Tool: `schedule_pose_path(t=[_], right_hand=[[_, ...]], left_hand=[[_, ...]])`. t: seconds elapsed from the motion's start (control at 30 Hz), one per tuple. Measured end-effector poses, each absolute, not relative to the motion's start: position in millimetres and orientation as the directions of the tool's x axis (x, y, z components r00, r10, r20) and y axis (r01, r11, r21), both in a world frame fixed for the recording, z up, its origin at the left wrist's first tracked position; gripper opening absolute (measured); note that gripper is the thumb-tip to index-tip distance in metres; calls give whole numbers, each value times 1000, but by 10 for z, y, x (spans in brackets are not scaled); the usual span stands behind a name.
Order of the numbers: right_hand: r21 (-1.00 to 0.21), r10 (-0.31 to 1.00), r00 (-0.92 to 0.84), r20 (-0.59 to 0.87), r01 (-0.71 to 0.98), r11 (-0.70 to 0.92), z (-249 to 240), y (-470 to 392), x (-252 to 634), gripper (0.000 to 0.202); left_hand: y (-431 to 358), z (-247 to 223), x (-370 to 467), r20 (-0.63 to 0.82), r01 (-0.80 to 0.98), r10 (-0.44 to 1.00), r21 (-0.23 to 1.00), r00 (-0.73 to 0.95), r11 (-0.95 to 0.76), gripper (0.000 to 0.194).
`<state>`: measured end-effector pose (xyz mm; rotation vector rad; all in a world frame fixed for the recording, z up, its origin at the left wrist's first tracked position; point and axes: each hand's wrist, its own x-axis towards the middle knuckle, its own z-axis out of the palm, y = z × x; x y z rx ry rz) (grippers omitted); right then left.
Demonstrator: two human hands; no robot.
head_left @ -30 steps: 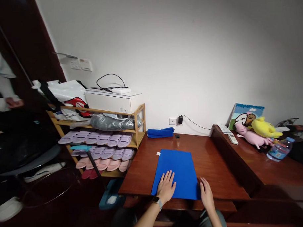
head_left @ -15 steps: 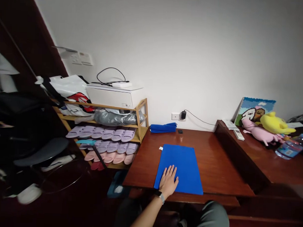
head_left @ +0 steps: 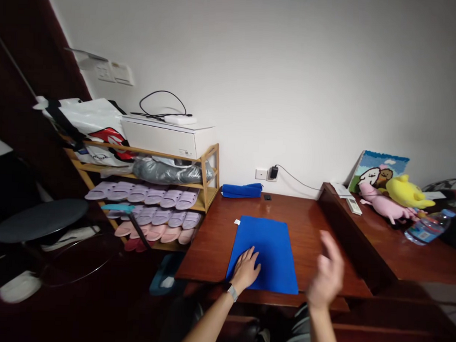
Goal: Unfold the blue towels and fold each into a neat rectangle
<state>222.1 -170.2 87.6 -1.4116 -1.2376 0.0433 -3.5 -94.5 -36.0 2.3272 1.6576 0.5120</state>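
A blue cloth (head_left: 272, 247) with a small white tag at its upper left lies flat on the reddish-brown wooden desk (head_left: 305, 213). My left hand (head_left: 246, 269), a watch band on its wrist, rests palm down on the cloth's lower left part with fingers spread. Raised to the right of the cloth is my right hand (head_left: 326, 274), apart from it. Motion blurs this hand, but its fingers look stretched upward and nothing shows in them. A folded blue cloth (head_left: 242, 190) lies at the desk's back left, against the wall.
To the left stands a wooden rack (head_left: 211, 178) with several slippers (head_left: 158, 196) and a white box (head_left: 158, 133). On the raised right ledge are a pink plush toy (head_left: 384, 204), a yellow plush toy (head_left: 407, 192) and a plastic bottle (head_left: 428, 228). A black plug (head_left: 274, 171) sits in the wall socket.
My right hand has come into view at the lower right. My left hand stays flat on the cloth. The view has shifted slightly, moving the desk leftward.
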Motion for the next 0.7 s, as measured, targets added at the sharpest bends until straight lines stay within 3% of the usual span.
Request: schedule_pose_path(t=[0.13, 0.27, 0.4, 0.57, 0.7], right_hand=[[-627, 936, 115, 332, 769, 128, 333, -1181, 1859, 73], [-350, 997, -31, 74, 935, 55, -202, -939, 1637, 64], [-257, 999, -14, 37, 966, 23, -377, -931, 1842, 68], [-225, 989, 151, 8, 963, -145, -577, -1013, 2455, 75], [-234, 977, 195, 90, 957, -170, -556, -871, 2564, 76]], left_hand=[[-774, -315, -27, 264, 860, 918, 344, 297, -377, 48], [-643, -391, -51, 244, 867, 902, 273, 357, -417, 55], [-622, -537, -229, 255, 901, 922, 249, 293, -355, 63], [-630, -649, -671, 266, 927, 940, 248, 214, -282, 66], [-425, -542, -727, 312, 929, 927, 233, 210, -289, 65]])
